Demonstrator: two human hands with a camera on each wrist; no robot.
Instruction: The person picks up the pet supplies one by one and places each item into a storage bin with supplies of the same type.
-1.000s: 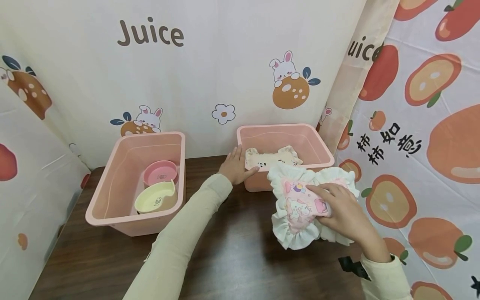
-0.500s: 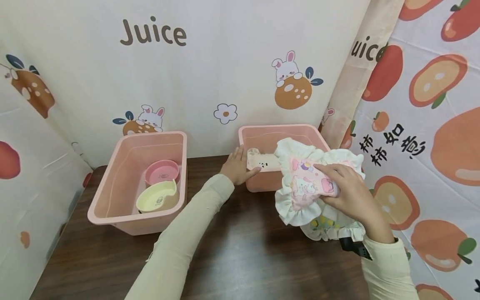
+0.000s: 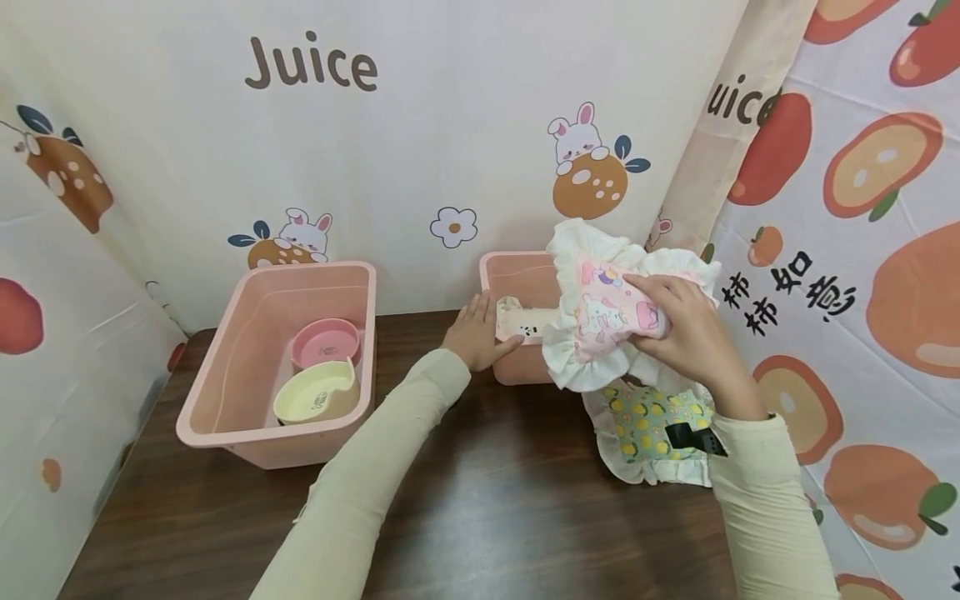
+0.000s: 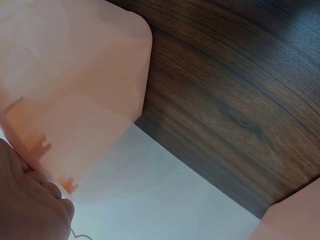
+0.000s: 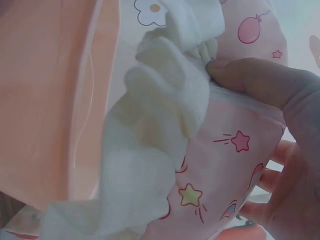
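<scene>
My right hand (image 3: pixel 678 321) grips a pink cushion with a white frill (image 3: pixel 600 312), held up over the front right part of the right pink bin (image 3: pixel 517 271). The right wrist view shows my thumb (image 5: pixel 255 82) pinching the pink cushion (image 5: pixel 220 170) beside the right pink bin's wall (image 5: pixel 45 100). A cream cushion (image 3: pixel 521 321) lies inside that bin. My left hand (image 3: pixel 476 333) rests on the bin's left front rim with straight fingers, thumb against the wall. My left hand (image 4: pixel 30 210) shows at the corner of the left wrist view, against the bin (image 4: pixel 75 90). A yellow-green frilled cushion (image 3: pixel 648 421) lies on the table under my right forearm.
The left pink bin (image 3: pixel 225 392) holds a pink bowl (image 3: pixel 324 342) and a yellow bowl (image 3: pixel 315 396). The dark wooden table (image 3: pixel 480 517) is enclosed by printed cloth walls at the back (image 3: pixel 420 133) and on both sides.
My right hand lifted the pink cushion from the table up and back over the right bin, uncovering the yellow-green cushion beneath. The left hand stayed on the bin's rim.
</scene>
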